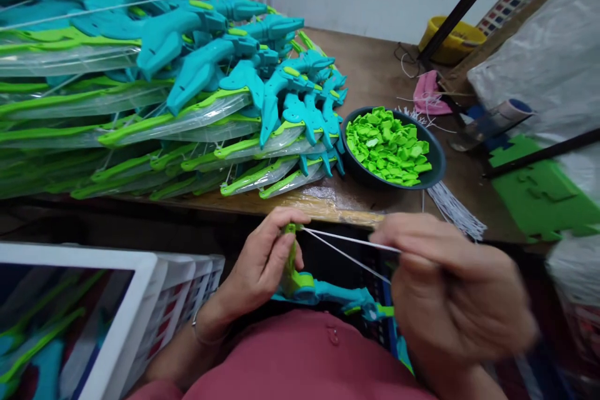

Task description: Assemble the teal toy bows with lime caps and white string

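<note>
Across my lap lies a toy bow (335, 292) with a teal body and green limbs. My left hand (262, 256) pinches the green limb tip between thumb and fingers. From that tip a white string (349, 239) runs in two strands to the right, drawn straight. My right hand (450, 287) is closed on the string, its fingers slightly blurred. The far end of the bow passes behind my right hand and is partly hidden.
Many teal and green bows (187, 75) are piled on the table at left. A dark bowl (438, 165) holds small green plastic pieces, beside a bundle of white strings (457, 209). A white crate (145, 287) stands lower left. Green foam mat (539, 187) and yellow bucket (452, 37) are right.
</note>
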A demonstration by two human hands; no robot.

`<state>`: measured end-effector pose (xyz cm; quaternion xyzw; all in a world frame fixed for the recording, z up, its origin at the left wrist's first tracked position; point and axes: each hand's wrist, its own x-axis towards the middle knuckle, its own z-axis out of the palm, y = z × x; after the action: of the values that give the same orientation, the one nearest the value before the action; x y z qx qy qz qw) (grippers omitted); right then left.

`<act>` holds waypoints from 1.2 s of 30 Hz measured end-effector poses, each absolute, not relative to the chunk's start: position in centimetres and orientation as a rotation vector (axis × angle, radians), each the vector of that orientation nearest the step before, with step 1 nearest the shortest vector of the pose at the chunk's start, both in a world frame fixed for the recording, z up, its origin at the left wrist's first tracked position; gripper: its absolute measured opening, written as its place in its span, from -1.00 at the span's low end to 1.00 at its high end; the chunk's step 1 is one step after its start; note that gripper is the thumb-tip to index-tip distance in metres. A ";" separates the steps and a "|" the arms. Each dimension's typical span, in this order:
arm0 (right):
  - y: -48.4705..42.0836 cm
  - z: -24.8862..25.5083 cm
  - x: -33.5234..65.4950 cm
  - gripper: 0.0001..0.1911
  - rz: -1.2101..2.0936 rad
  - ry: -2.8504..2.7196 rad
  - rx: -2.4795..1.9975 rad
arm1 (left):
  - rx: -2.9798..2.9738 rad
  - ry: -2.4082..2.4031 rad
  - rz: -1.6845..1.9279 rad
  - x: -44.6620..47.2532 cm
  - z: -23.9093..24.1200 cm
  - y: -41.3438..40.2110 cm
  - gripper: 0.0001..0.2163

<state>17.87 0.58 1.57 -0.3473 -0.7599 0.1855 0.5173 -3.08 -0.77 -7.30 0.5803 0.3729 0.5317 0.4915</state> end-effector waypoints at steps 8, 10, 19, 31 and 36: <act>0.5 -0.9 15.9 -0.82 0.606 -1.816 -0.806 | 1.351 0.831 1.373 -2.6 -6.6 -0.9 -0.95; 0.3 -0.7 15.6 -0.87 0.656 -1.918 -0.763 | 1.345 0.902 1.380 -2.5 -6.5 -0.9 -0.94; 1.3 -3.6 13.4 -0.92 0.782 -1.763 -0.861 | 1.221 0.833 1.362 -2.5 -6.5 -1.4 -0.92; 2.2 -5.6 13.2 -0.83 0.926 -1.667 -0.807 | 1.080 0.653 1.285 -3.6 -7.9 -0.5 -0.86; 2.2 -5.5 13.4 -0.89 0.797 -1.831 -0.739 | 1.032 0.819 1.269 -3.4 -7.6 -0.5 -0.80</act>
<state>13.40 2.21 -5.45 -0.3034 -0.7523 0.3272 0.4847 -3.39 -0.46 -7.57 0.4472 0.3547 0.5496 0.6100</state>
